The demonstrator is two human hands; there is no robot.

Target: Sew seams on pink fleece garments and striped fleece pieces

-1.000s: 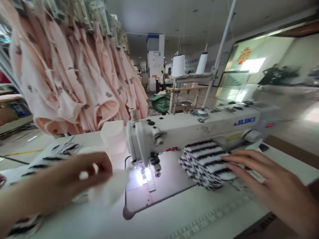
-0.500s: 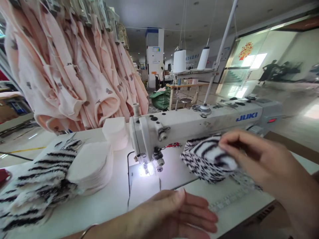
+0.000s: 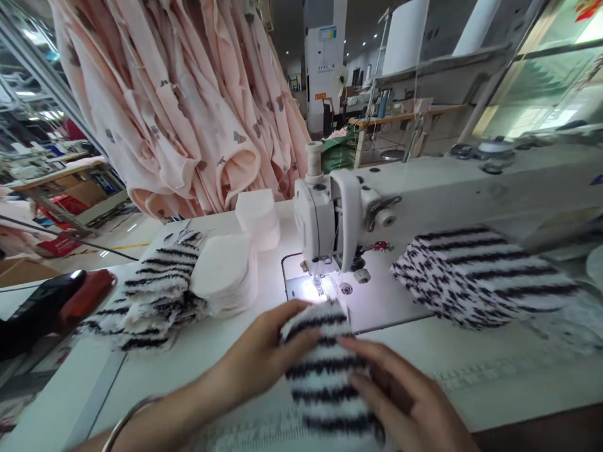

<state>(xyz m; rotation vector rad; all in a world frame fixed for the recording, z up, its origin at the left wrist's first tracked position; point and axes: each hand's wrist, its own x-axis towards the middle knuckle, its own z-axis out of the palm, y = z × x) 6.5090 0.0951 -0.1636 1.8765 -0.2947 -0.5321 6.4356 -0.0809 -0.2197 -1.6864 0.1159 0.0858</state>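
A fuzzy black-and-white striped fabric piece [image 3: 325, 364] lies on the white table just in front of the sewing machine's lit needle plate [image 3: 316, 290]. My left hand [image 3: 264, 355] grips its left edge, thumb on top. My right hand [image 3: 400, 402] lies over its right side with fingers pressed on the fabric. The white sewing machine [image 3: 424, 188] stands right behind.
A stack of striped pieces [image 3: 480, 276] sits under the machine arm at right. Another striped pile [image 3: 151, 295] and stacks of white pads [image 3: 226, 273] lie at left. Pink garments [image 3: 198, 107] hang behind. A red-and-black tool [image 3: 61, 301] rests far left.
My right hand lifted a striped piece off the right stack and brought it down in front of the needle; my left hand now grips it too. The view moved closer and lower.
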